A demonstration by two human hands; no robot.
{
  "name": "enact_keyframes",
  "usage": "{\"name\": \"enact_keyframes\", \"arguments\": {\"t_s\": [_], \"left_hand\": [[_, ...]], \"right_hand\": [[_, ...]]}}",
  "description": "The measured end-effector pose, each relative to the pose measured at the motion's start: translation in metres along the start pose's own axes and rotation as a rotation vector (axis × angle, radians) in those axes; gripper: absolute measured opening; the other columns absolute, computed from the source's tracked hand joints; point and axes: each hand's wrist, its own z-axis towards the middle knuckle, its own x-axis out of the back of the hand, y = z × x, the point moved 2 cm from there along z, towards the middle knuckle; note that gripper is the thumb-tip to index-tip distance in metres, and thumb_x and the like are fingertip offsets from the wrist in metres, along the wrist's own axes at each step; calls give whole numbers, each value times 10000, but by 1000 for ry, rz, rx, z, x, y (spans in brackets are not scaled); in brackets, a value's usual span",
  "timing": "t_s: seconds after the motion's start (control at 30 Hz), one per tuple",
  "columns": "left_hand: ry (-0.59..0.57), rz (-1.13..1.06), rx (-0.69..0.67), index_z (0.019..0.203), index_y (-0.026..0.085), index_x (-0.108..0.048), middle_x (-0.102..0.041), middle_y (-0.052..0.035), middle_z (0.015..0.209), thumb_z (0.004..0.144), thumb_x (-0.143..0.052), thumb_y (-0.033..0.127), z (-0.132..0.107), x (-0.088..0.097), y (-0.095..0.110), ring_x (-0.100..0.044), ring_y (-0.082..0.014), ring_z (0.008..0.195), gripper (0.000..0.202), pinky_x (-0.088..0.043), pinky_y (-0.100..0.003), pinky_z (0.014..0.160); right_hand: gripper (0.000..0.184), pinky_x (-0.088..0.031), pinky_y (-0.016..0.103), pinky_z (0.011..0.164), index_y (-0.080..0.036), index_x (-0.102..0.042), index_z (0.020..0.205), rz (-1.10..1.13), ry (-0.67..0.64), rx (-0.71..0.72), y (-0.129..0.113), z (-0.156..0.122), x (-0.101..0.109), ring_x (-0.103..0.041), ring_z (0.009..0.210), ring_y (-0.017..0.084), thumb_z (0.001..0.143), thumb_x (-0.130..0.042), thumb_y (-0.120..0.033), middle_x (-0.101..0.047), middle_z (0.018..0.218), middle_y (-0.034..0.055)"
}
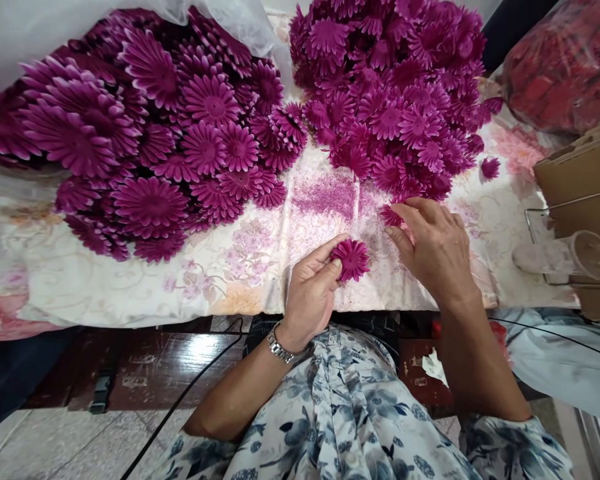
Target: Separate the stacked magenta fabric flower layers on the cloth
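Over beyond the left hand, a heap of larger purple flowers (153,207) spreads across the counter's floral cloth (250,267). The left hand (310,287) pinches a purple flower head (353,259) between thumb and finger. Past it lie purple specks (325,199). Farther out, a second heap (390,120) rises before the right hand (433,250), its thumb and fingers curled at another flower head (391,215); whether they grip it, I can't tell. Right of that hand sits a clear cup (593,257).
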Motion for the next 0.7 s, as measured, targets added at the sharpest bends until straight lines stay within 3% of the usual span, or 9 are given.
{"name": "enact_keyframes", "arguments": {"t_s": [0.1, 0.23, 0.33, 0.53, 0.7], "left_hand": [[10, -4, -6, 914, 179, -740, -727, -24, 868, 666, -667, 118, 0, -1, 0, -631, -118, 808, 266, -467, -216, 820], [-29, 35, 28, 940, 169, -736, -718, -29, 822, 699, -642, 135, 0, -2, -5, -610, -107, 740, 261, -469, -202, 727], [-59, 36, 18, 931, 164, -740, -721, -38, 840, 691, -656, 140, 0, -4, -7, -614, -115, 774, 255, -468, -212, 761], [-55, 25, -37, 892, 169, -745, -726, -38, 847, 661, -716, 191, 1, -7, -6, -626, -144, 836, 235, -460, -247, 813], [-48, -8, 49, 993, 189, -720, -703, -5, 793, 649, -729, 174, -1, -7, -5, -581, -81, 704, 345, -450, -182, 691]], "right_hand": [[224, -447, 372, 797, -210, -603, 1022, 199, 10, 66, -14, -4, 9, -555, 933, 225, 854, -580, -356, -634, 989, 81], [142, -489, 326, 728, -181, -595, 902, 504, -110, 172, -41, -11, 2, -562, 829, 183, 866, -566, -316, -602, 833, 65], [73, -495, 317, 711, -185, -586, 848, 508, -98, 183, -46, -12, -5, -562, 789, 171, 879, -538, -231, -596, 795, 56], [67, -514, 306, 682, -153, -599, 862, 470, 47, 216, -42, -13, -3, -591, 737, 168, 868, -533, -144, -647, 758, 68], [75, -514, 325, 698, -161, -613, 869, 518, 105, 187, -47, -14, 0, -604, 784, 176, 847, -555, -119, -663, 813, 81]]}}
